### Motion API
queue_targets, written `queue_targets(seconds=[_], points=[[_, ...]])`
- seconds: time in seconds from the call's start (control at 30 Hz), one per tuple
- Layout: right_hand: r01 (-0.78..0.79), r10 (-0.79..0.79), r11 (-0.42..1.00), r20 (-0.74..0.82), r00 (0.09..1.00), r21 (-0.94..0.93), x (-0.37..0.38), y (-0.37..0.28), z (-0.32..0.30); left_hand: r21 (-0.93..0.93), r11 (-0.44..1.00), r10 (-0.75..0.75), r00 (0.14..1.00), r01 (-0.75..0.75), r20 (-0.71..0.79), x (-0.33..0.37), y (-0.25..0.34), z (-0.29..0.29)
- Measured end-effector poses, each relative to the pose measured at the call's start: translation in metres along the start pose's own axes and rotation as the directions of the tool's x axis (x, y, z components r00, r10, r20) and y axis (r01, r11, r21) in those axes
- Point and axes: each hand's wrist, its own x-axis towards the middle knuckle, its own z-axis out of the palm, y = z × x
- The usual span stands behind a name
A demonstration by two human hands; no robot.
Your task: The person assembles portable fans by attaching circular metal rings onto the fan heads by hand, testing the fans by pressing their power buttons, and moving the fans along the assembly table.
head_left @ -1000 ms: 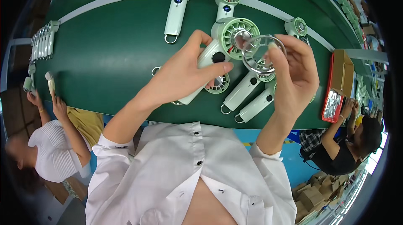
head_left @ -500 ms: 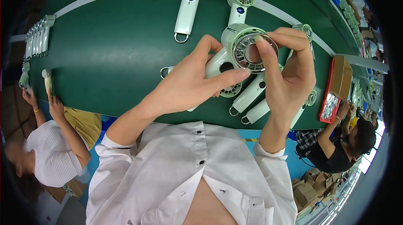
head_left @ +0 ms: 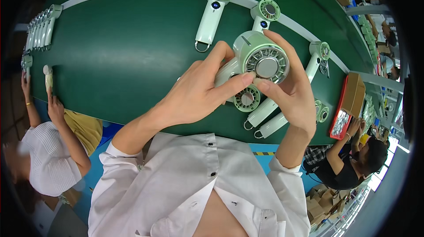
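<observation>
A pale green and white handheld fan (head_left: 267, 67) is raised above the green table, its round grille with a silver centre disc facing me. My left hand (head_left: 190, 90) is closed around its white handle, the thumb stretched to the lower rim of the head. My right hand (head_left: 295, 100) holds the head from the right, thumb at the lower rim and fingers over the far side. Beneath my hands lie more fans, one handle (head_left: 264, 112) partly covered by my right hand. Beyond them, two fans (head_left: 209, 24) (head_left: 262, 24) have small lit displays.
Another fan (head_left: 313, 68) lies to the right. A red tray (head_left: 334, 126) of small parts and a cardboard box (head_left: 353, 93) stand at the right edge. Several fans (head_left: 39, 33) are lined up at far left. Co-workers sit left (head_left: 55, 162) and right (head_left: 353, 166).
My right thumb has slid from the middle of the fan's grille to its lower rim, uncovering the silver disc. My right fingers have shifted round to the head's far side.
</observation>
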Motion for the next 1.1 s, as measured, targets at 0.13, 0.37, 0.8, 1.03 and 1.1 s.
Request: queue_targets(seconds=[0.13, 0.37, 0.8, 1.03, 1.1], points=[[0.026, -0.025, 0.998, 0.033, 0.999, -0.051, 0.006, 0.007, 0.006, 0.028, 1.0, 0.005, 0.999, -0.004, -0.043, -0.007, 0.003, -0.008], [-0.011, -0.005, 0.988, -0.106, 0.994, -0.151, 0.01, 0.017, 0.018, -0.153, 0.984, -0.129, 0.958, 0.091, -0.257, -0.011, -0.005, -0.037], [-0.266, -0.144, 0.918, -0.872, 0.467, -0.294, -0.132, 0.033, -0.145, 0.129, 0.896, -0.227, 0.69, 0.424, -0.688, -0.035, -0.124, -0.287], [-0.542, -0.047, 0.752, -0.85, 0.524, -0.375, -0.146, 0.063, -0.242, 0.856, 0.477, 0.625, 0.607, 0.202, -0.491, 0.021, -0.041, -0.159], [-0.478, -0.134, 0.626, -0.688, 0.713, -0.616, -0.118, 0.074, -0.262, 0.77, 0.624, 0.427, 0.768, 0.131, -0.477, 0.058, -0.034, -0.105]])
